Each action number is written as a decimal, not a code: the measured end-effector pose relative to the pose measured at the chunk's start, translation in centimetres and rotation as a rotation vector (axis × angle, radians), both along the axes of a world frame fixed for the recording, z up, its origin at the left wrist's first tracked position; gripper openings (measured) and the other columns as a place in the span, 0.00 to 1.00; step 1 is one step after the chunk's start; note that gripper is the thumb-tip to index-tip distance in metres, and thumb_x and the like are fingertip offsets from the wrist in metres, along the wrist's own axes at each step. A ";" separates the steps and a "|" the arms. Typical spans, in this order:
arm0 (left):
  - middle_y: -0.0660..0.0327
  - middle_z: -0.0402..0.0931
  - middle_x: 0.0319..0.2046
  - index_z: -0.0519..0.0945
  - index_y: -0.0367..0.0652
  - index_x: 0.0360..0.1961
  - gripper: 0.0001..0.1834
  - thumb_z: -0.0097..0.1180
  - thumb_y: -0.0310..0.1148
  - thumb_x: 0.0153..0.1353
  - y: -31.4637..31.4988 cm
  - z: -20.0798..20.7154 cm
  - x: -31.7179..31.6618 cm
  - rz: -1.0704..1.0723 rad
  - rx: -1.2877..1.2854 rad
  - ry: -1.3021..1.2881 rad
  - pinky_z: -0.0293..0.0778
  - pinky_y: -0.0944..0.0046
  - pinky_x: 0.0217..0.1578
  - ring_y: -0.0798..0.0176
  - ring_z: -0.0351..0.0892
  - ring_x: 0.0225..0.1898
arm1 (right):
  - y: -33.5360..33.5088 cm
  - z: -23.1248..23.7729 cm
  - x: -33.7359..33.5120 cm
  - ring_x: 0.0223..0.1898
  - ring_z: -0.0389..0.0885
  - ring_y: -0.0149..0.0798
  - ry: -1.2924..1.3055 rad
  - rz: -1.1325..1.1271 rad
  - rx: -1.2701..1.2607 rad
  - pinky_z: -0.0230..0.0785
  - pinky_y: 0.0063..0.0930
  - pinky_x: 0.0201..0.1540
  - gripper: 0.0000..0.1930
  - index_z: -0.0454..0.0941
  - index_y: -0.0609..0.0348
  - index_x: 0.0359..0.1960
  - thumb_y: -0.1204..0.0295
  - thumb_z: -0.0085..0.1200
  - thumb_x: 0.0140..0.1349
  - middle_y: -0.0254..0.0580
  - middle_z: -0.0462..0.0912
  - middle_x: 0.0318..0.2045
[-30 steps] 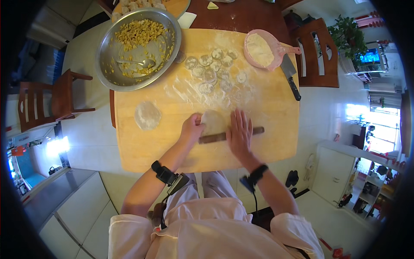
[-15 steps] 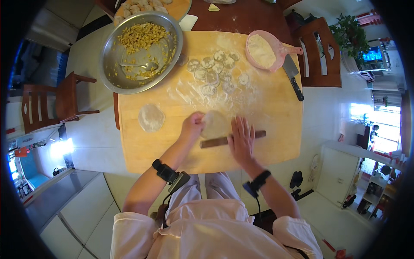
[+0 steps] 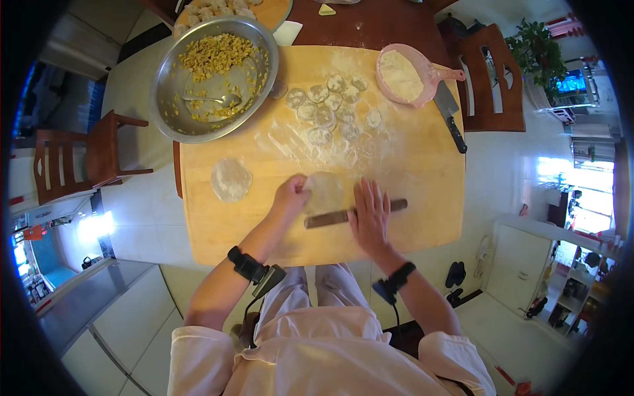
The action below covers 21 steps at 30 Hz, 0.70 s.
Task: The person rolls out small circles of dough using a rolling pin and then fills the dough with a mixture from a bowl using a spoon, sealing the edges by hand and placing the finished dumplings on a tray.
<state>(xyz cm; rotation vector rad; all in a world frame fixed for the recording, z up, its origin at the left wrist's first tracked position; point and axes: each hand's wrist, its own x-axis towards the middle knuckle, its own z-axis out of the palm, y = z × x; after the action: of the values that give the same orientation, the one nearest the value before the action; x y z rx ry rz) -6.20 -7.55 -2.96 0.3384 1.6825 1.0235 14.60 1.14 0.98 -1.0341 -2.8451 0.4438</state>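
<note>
My left hand (image 3: pixel 290 195) pinches the left edge of a thin round dough wrapper (image 3: pixel 325 190) that lies on the wooden board (image 3: pixel 422 178). Under my right hand (image 3: pixel 372 210) is a dark wooden rolling pin (image 3: pixel 327 220); the palm presses on it and the fingers stretch forward, flat. The pin lies slightly slanted along the near side of the wrapper. Another rolled wrapper (image 3: pixel 231 179) rests alone on the left of the board. Farther back, several small floured dough discs (image 3: pixel 324 117) sit close together among scattered flour.
A steel bowl (image 3: pixel 263 92) with chopped filling (image 3: pixel 218 56) and a spoon (image 3: pixel 228 100) stands at the back left. At the back right are a pink handled bowl (image 3: pixel 432 78) of flour and a knife (image 3: pixel 449 111) on the board's edge. Dumplings (image 3: pixel 214 10) lie on a far round board.
My left hand and the wrapper have shifted very slightly left. The rolling pin's left end has moved a little left too, while my right hand stays flat on it.
</note>
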 end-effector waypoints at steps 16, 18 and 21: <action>0.60 0.82 0.33 0.79 0.39 0.48 0.15 0.58 0.26 0.58 -0.5 0.3 1.3 0.015 0.135 0.248 0.75 0.64 0.38 0.64 0.81 0.38 | 2.3 -1.8 -2.6 0.73 0.52 0.54 -0.052 0.003 0.027 0.44 0.61 0.70 0.34 0.60 0.60 0.69 0.62 0.53 0.62 0.51 0.54 0.73; 0.57 0.83 0.35 0.81 0.43 0.46 0.14 0.60 0.30 0.57 1.1 1.0 1.5 -0.221 0.141 0.686 0.76 0.59 0.38 0.57 0.81 0.39 | 6.1 -3.1 -6.7 0.73 0.52 0.54 0.083 -0.021 0.128 0.45 0.59 0.70 0.34 0.59 0.60 0.69 0.62 0.53 0.62 0.51 0.55 0.72; 0.53 0.82 0.35 0.83 0.47 0.42 0.13 0.61 0.37 0.55 3.5 1.5 0.6 -0.457 0.016 0.907 0.76 0.54 0.37 0.48 0.80 0.37 | 6.8 -3.0 -7.9 0.73 0.52 0.54 0.099 -0.018 0.217 0.46 0.58 0.70 0.33 0.60 0.59 0.69 0.62 0.52 0.63 0.51 0.55 0.72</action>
<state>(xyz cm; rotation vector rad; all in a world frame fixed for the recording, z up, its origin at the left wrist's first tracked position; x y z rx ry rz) -5.62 -4.04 -1.50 1.2762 2.2209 0.5468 6.69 7.95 -2.06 -0.9676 -2.7197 0.1733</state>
